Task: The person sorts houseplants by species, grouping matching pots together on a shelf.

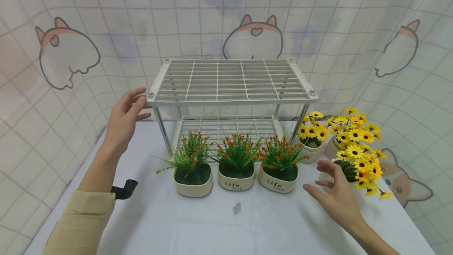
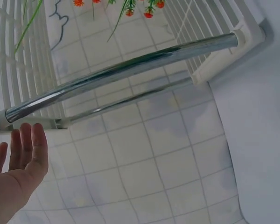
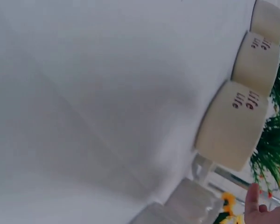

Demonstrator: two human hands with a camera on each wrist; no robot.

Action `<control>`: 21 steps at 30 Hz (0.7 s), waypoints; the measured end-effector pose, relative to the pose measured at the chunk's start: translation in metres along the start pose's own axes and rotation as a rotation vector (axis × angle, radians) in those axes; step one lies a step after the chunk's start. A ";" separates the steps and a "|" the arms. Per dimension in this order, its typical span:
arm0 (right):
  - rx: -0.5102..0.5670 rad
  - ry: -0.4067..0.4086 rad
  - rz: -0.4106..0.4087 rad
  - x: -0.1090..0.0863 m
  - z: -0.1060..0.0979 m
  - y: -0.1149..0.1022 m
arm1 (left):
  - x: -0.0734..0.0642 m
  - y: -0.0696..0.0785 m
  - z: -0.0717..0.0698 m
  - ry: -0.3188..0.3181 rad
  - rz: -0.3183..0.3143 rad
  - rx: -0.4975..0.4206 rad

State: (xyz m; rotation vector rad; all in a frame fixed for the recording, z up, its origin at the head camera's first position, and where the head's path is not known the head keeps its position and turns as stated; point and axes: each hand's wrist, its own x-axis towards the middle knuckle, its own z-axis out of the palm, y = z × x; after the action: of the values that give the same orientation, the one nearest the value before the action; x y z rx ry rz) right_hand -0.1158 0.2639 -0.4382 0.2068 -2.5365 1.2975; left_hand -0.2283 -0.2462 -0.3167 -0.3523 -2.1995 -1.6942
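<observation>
A white two-tier rack [image 1: 231,101] with metal legs stands at the middle of the table. My left hand [image 1: 125,115] is at its upper left front corner, fingers fairly straight; in the left wrist view the fingertips [image 2: 38,133] are right beside the top tier's edge, and whether they touch it I cannot tell. In front of the rack stand three cream pots with red-flowered plants, left [image 1: 192,186], middle [image 1: 236,182] and right [image 1: 277,184]. My right hand [image 1: 337,198] hovers with spread fingers between the right pot and the yellow flowers [image 1: 361,164], holding nothing.
Another yellow-flowered pot [image 1: 311,153] stands by the rack's right front leg, with more yellow blooms behind. A black bent piece [image 1: 125,190] shows at the left wrist. A small grey patch [image 1: 236,208] lies on the white tablecloth [image 1: 198,227]. Patterned curtains [image 1: 191,19] surround the table.
</observation>
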 end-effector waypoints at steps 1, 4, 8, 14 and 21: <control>0.031 -0.034 0.043 0.000 0.003 0.001 | 0.001 0.001 0.001 0.002 0.000 -0.017; 0.123 -0.130 0.144 0.002 0.010 0.006 | 0.002 0.001 0.004 0.009 -0.017 -0.086; 0.219 -0.192 0.226 0.009 0.023 0.014 | 0.003 0.000 0.009 0.017 -0.057 -0.141; 0.300 -0.235 0.317 0.020 0.039 0.025 | 0.006 -0.001 0.012 0.008 -0.102 -0.110; 0.304 -0.295 0.375 0.033 0.047 0.026 | 0.005 0.000 0.010 0.019 -0.135 -0.128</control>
State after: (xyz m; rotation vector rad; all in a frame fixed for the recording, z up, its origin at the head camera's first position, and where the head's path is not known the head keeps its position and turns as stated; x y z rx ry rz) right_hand -0.1625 0.2407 -0.4740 -0.0239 -2.6945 1.9267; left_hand -0.2335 -0.2363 -0.3170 -0.2227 -2.1496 -1.9068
